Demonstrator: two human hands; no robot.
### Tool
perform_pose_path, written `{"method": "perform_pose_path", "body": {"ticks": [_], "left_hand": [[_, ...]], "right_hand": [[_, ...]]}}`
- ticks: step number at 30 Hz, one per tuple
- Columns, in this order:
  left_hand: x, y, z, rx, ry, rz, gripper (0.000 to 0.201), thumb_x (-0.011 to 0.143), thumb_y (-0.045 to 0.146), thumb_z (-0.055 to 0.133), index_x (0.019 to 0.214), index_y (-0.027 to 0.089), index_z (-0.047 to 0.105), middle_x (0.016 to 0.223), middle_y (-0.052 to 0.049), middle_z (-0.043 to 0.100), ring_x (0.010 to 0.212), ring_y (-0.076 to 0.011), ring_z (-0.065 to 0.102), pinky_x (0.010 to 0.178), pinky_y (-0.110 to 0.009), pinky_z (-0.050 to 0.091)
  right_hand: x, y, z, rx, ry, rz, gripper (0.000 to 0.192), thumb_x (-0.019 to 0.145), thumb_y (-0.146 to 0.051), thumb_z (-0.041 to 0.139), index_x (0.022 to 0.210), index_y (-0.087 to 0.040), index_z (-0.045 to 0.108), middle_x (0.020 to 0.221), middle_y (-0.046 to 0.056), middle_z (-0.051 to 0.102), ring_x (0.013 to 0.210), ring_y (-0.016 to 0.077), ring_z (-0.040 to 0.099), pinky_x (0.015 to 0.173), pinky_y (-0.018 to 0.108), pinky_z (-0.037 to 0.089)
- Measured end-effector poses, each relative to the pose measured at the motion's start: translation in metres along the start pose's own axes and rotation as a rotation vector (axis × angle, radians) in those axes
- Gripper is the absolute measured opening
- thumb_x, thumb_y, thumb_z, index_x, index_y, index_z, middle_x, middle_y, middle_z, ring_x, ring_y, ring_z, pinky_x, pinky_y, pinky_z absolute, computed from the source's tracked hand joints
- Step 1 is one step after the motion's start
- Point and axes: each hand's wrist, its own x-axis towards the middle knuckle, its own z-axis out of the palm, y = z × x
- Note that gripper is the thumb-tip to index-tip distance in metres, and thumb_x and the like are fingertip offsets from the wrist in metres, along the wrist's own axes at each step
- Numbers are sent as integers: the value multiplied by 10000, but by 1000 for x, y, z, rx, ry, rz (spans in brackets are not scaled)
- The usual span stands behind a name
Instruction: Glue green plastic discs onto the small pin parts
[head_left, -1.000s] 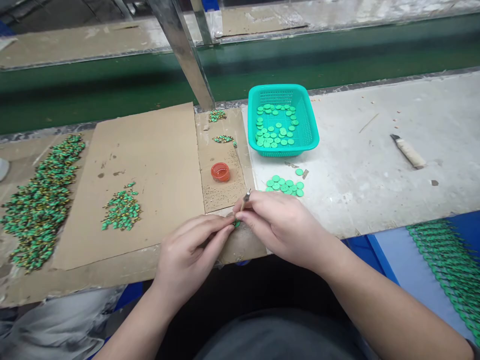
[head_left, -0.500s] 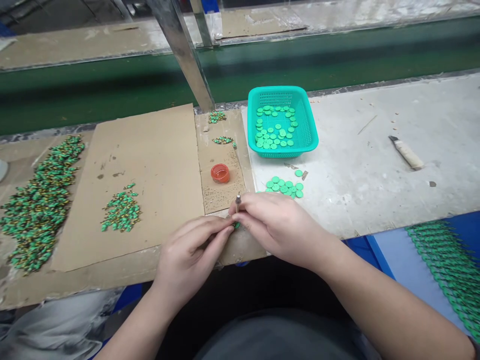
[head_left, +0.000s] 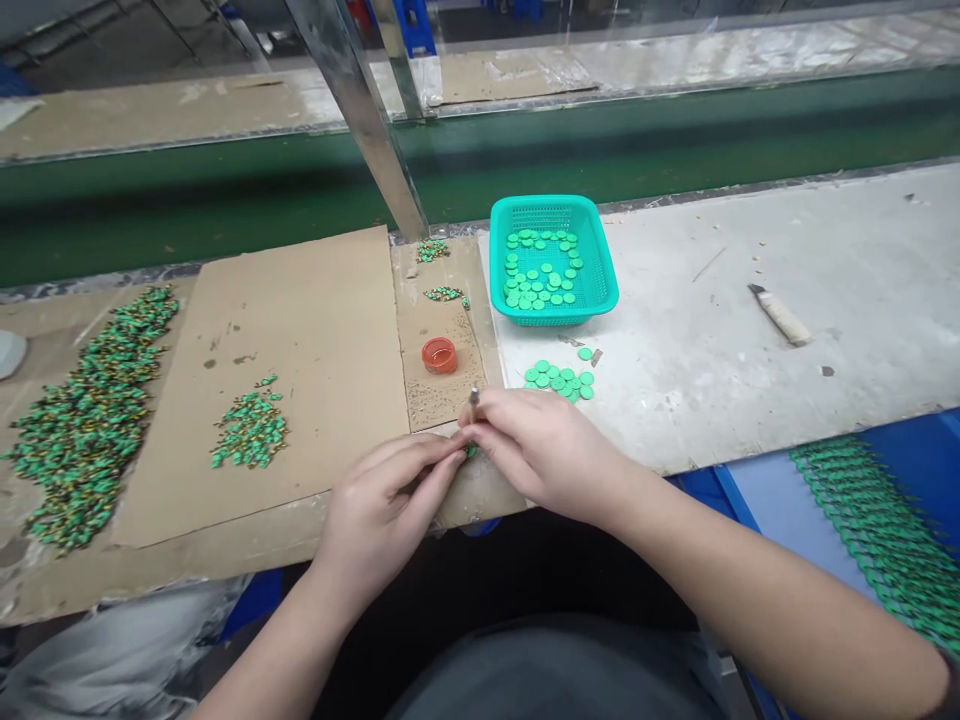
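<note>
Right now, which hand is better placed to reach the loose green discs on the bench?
Probably the right hand: it is nearer those discs, though it holds a thin tool. The left hand is farther away.

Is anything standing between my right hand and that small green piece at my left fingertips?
Nothing visible: your right hand, gripping a slim metal-tipped tool, is close beside the small green piece at your left hand; the piece is partly hidden.

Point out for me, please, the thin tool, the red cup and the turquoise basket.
Thin tool (head_left: 474, 400): head view, on its exposed upper end.
Red cup (head_left: 440, 367): head view, on its near outer wall.
Turquoise basket (head_left: 555, 314): head view, on its near rim.
</note>
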Motion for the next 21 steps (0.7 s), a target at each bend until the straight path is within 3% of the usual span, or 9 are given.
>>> {"method": "perform_pose_path", "body": {"ticks": [4,21], "left_hand": [[-2,-2,1,-38,-24,-13,121,1075,256,739,1122,274,849,1109,4,856,1001,-178,833,982,-263,679],[-3,-2,1,-40,-6,-67,168,1077,342,710,1085,293,870,1055,-27,855,974,-232,837,978,-340,707]], "right_hand": [[-11,-4,-3,-39,94,-2,122,1170,-208,546,1119,-225,656,1050,57,811,974,210,783,872,345,613],[-12,-9,8,-28,20,-10,151,1173,-203,528,1077,-236,639,1003,51,782,921,205,743,848,344,601]]}}
